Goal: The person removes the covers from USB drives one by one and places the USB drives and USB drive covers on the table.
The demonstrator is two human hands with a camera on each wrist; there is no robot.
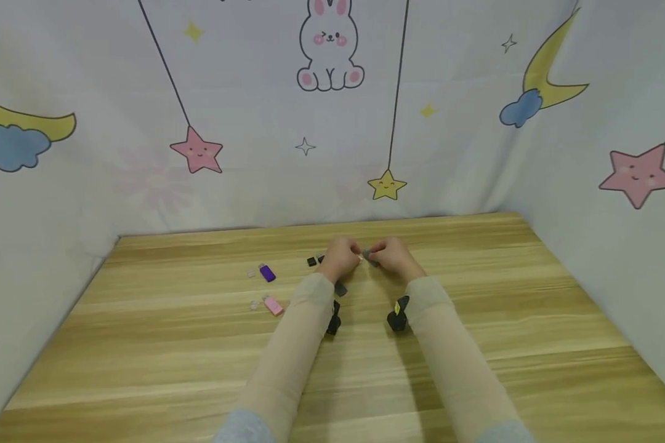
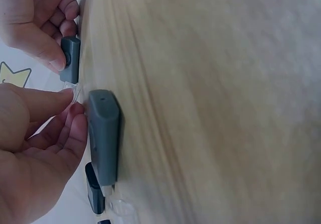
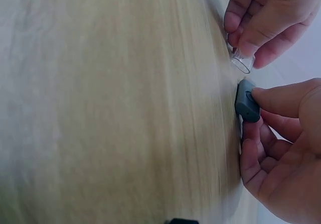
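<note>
Close together near the far side of the table are both hands, the left hand [image 1: 340, 258] and the right hand [image 1: 396, 257]. Between thumb and fingers the left hand pinches a small clear cap [image 3: 243, 62], its round open end facing the other hand. A grey USB flash drive [image 3: 247, 101] is pinched by the right hand, thumb on its flat side. Drive and cap stand end to end, a slight gap showing in the right wrist view. Another grey flash drive [image 2: 104, 138] lies by the left hand, with a dark flash drive [image 2: 94, 189] beyond it.
Left on the wooden table [image 1: 161, 344] lie a purple flash drive [image 1: 267, 272] and a pink flash drive [image 1: 273, 306], each beside a clear cap. A small black piece [image 1: 311, 261] sits beside the left hand. A printed curtain [image 1: 255, 111] encloses the table's back and sides.
</note>
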